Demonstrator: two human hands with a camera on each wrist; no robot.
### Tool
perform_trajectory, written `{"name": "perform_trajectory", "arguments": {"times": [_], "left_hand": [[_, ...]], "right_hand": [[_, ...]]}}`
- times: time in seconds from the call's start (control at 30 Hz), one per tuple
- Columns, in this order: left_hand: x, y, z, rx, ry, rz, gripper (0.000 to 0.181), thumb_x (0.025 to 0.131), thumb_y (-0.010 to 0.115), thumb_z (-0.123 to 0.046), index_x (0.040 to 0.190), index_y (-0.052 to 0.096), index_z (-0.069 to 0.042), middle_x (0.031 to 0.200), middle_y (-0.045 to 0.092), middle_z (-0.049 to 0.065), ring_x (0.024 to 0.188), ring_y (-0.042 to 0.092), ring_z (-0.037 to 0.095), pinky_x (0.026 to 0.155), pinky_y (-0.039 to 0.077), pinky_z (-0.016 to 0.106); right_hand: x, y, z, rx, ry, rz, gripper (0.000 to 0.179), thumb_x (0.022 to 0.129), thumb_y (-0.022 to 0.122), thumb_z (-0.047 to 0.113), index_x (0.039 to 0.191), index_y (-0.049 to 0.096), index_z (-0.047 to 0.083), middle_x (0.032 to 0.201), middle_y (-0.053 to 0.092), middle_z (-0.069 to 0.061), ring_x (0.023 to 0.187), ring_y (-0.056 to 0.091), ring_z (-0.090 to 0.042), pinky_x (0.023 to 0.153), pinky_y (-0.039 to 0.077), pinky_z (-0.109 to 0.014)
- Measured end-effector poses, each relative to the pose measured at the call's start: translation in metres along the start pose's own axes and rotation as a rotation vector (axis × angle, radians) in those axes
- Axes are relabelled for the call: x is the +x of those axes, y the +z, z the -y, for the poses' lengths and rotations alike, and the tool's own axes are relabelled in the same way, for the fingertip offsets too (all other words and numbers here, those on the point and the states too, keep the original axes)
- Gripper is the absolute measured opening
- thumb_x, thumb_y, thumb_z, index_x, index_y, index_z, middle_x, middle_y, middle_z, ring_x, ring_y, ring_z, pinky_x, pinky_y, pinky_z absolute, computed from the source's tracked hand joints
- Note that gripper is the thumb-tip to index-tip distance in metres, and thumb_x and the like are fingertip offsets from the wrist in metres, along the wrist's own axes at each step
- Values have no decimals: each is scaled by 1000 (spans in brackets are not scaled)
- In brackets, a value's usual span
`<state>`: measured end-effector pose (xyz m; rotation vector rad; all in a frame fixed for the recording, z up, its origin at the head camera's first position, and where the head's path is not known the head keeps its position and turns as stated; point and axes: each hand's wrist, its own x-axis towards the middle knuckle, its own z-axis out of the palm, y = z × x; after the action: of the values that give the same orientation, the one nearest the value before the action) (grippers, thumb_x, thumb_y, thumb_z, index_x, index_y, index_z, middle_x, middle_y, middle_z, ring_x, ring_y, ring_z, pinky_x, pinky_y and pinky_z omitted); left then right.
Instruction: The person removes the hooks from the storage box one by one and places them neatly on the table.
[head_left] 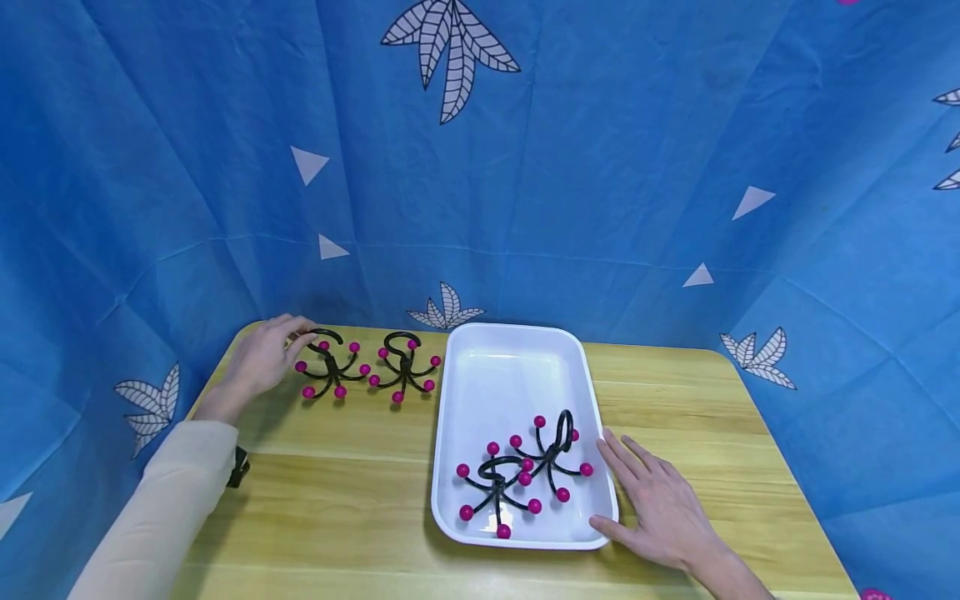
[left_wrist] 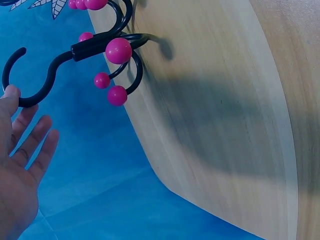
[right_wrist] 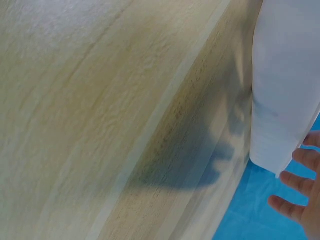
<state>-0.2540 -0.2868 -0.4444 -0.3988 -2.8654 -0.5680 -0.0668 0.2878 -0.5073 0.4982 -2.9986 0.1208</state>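
Observation:
At the table's far left, my left hand (head_left: 258,354) pinches the curved top of a black claw-shaped hanging hook (head_left: 331,367) between thumb and finger. In the left wrist view, the other fingers of that hand (left_wrist: 25,170) extend below the curl of the hook (left_wrist: 92,46), whose arms end in pink balls. Just right of it stands a second such hook (head_left: 406,367). Two more hooks, one left (head_left: 497,487) and one right (head_left: 552,452), lie in the near half of a white tray (head_left: 517,375). My right hand (head_left: 663,504), fingers spread and extended, rests at the tray's right edge.
The wooden table (head_left: 330,500) has rounded back corners, and a blue patterned cloth (head_left: 525,208) hangs behind and beside it. A small black object (head_left: 238,468) shows at the left wrist. The tray's far end lies close to the cloth.

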Motion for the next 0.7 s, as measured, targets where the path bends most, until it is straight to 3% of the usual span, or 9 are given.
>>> {"name": "perform_trajectory", "arguments": {"times": [0.3,0.53,0.7], "left_hand": [[-1,-1,-1,7,9,6,29,110,57,-27,128,70,-9,114,71,16,94,70,35,74,56,52],[-4,-5,-7,8,13,8,32,108,61,-28,133,69,-9,129,70,19,115,65,44,94,52,63],[-5,-11,-15,-13,43,-22,33,108,62,-27,133,69,-6,129,69,19,121,61,43,98,51,64]], "right_hand": [[0,0,-1,-6,-4,4,102,83,69,78,161,45,17,169,44,-6,151,47,-38,110,48,-66],[0,0,-1,-9,-12,-2,101,84,70,77,161,45,16,169,44,-7,150,47,-38,110,48,-65],[0,-1,0,-9,-15,-5,101,84,71,76,161,45,15,168,44,-7,150,48,-38,110,48,-65]]}}
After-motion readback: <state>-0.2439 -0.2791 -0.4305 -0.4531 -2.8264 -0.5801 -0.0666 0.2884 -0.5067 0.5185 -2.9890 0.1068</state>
